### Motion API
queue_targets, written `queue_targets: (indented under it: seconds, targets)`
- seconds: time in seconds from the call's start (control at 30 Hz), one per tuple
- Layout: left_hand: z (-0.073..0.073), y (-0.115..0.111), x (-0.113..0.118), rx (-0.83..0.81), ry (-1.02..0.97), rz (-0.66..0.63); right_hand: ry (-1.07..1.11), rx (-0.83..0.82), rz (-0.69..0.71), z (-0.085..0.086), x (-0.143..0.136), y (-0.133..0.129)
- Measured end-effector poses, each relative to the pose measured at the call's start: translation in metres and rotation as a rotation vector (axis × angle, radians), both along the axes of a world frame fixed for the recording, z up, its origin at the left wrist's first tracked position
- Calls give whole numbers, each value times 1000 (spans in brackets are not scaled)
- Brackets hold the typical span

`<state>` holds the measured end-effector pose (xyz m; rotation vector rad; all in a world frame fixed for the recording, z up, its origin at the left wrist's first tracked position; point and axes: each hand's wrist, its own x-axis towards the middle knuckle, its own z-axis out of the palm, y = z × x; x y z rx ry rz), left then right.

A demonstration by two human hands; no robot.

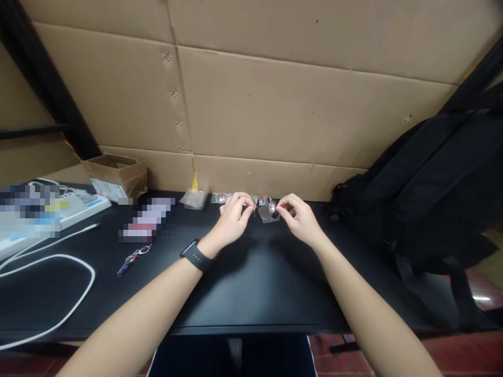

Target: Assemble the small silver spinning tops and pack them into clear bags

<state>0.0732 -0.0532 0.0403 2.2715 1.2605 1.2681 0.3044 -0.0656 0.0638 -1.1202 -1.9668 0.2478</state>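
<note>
A round metal piece (272, 209) and a thin dark piece (256, 206), close together above the far part of the tabletop (255, 296).
The right hand's (297, 219) grip pinches the metal piece, red showing at the fingertips; the left hand's (234, 219) grip is closed on the dark piece. A clear packet (220, 198) lies beyond the left hand, near the cardboard wall (271, 115); a black backpack (436, 199) fills the right side.
</note>
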Motion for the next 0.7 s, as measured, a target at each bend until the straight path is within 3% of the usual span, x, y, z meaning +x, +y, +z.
queue_targets:
  seconds: [0.13,0.27,0.47,0.7]
  targets:
    - [-11,6,7,-114,-192,-157,194,-45,77,-2,-10,-4]
    - [-17,7,15,-211,-342,-255,230,-21,116,-4,-19,-8]
    - [-19,2,18,-187,-300,-244,262,-44,126,-11,-32,-11]
    - [-19,-4,17,-133,-101,-62,475,-325,272,-19,-32,-8]
